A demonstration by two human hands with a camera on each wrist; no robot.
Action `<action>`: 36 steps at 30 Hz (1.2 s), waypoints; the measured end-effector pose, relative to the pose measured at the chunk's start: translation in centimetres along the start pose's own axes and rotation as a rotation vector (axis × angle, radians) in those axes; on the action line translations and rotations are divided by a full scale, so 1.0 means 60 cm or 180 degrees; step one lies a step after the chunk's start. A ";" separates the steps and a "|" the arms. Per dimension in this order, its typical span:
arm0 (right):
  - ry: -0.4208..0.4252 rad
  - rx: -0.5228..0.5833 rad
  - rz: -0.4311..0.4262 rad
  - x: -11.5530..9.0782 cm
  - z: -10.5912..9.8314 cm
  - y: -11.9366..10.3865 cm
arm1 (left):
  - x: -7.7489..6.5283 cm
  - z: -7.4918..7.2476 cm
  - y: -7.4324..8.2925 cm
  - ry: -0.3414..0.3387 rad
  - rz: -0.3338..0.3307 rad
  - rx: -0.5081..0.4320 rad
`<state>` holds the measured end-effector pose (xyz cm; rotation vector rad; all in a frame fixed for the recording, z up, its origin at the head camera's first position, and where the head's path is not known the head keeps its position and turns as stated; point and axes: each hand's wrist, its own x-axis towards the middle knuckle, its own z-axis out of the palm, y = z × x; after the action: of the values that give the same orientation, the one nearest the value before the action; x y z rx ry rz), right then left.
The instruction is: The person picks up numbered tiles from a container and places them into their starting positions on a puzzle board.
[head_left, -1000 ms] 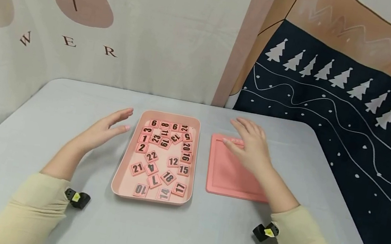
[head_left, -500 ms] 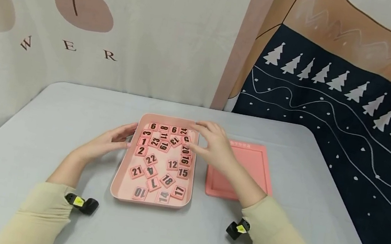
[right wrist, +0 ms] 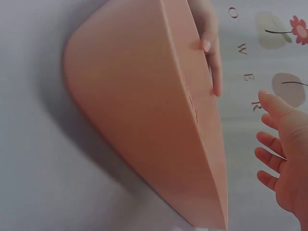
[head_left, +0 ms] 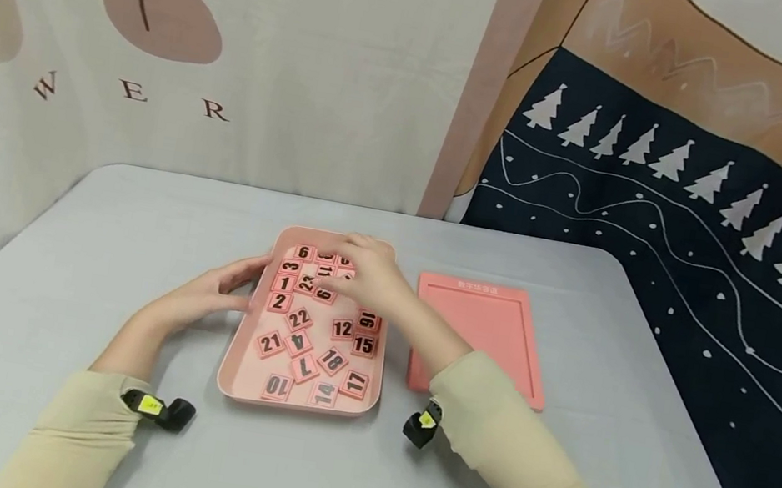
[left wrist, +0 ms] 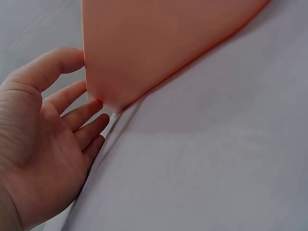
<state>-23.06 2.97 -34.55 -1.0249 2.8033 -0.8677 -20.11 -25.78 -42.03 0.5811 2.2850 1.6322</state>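
Observation:
A shallow pink tray [head_left: 321, 325] holds loose number tiles, such as tile 15 [head_left: 364, 345] and tile 21 [head_left: 270, 343]. My left hand [head_left: 205, 292] is at the tray's left side; in the left wrist view its loosely bent fingers [left wrist: 79, 113] are right against the tray wall [left wrist: 159, 43]. Over the far half of the tray is my right hand [head_left: 371, 275], hiding several tiles beneath it. In the right wrist view, this hand [right wrist: 293, 159] has its fingers spread with nothing between them, above the tray's rim.
To the right of the tray lies a flat pink square board [head_left: 484, 334] with a raised frame, partly under the right forearm. A grey-white cloth [head_left: 296, 474] covers the table. Printed curtains [head_left: 340, 76] hang behind the table's far edge.
My right hand has moved left from over the square board to above the tray's far half. The left hand has come in to the tray's left side. The tiles appear unmoved.

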 end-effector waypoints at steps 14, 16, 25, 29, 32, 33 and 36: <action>-0.0495 0.0185 0.0083 0.065 0.037 -0.010 | -0.002 -0.002 -0.002 -0.0051 -0.0004 -0.0028; -0.0535 0.0177 0.0093 0.074 0.043 -0.009 | -0.002 -0.003 -0.003 -0.0037 -0.0006 -0.0014; -0.0579 0.0316 0.0259 0.089 0.070 -0.004 | -0.004 0.000 -0.001 -0.0029 -0.0034 -0.0042; -0.0555 0.0239 0.0316 0.088 0.080 0.004 | -0.002 0.002 -0.001 -0.0038 0.0011 -0.0049; -0.0536 0.0188 0.0330 0.087 0.086 0.010 | -0.001 0.003 -0.001 -0.0050 0.0015 -0.0055; -0.0517 0.0137 0.0299 0.088 0.088 0.012 | -0.001 0.003 -0.001 -0.0049 0.0008 -0.0059; -0.0458 0.0148 0.0331 0.089 0.093 0.015 | -0.001 0.002 0.000 -0.0034 -0.0037 -0.0066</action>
<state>-26.53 -2.45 -38.90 -0.8886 2.6767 -0.8093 -20.03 -25.73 -42.08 0.5694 2.2571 1.6415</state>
